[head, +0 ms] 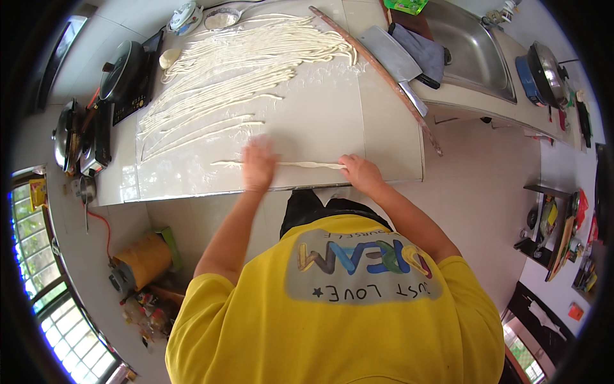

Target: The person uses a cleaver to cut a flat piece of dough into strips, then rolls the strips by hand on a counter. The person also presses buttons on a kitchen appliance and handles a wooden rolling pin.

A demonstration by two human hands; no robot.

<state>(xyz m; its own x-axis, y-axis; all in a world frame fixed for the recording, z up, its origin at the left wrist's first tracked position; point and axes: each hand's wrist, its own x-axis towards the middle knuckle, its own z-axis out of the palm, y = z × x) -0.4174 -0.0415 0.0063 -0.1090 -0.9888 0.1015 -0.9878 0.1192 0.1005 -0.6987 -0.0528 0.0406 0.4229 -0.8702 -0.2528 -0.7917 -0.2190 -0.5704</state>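
Observation:
A thin strip of dough [309, 164] lies along the front of the tiled counter [326, 115]. My left hand [259, 162], blurred and flat, rests over its left part. At the strip's right end, my right hand [360, 172] has its fingers closed on the dough. Beyond my hands, two separate dough strands [211, 133] lie on the floured surface. Farther back spread many long dough strands [249, 48] in rows, with a small dough lump [169, 58] at their left.
A long wooden rolling pin [383, 72] slants across the right side, beside a cleaver [391, 53] and a grey cloth [419, 53]. The steel sink [470, 53] is behind. A lidded pan [122, 72] on a cooktop stands left; a flour bowl [221, 19] is at the back.

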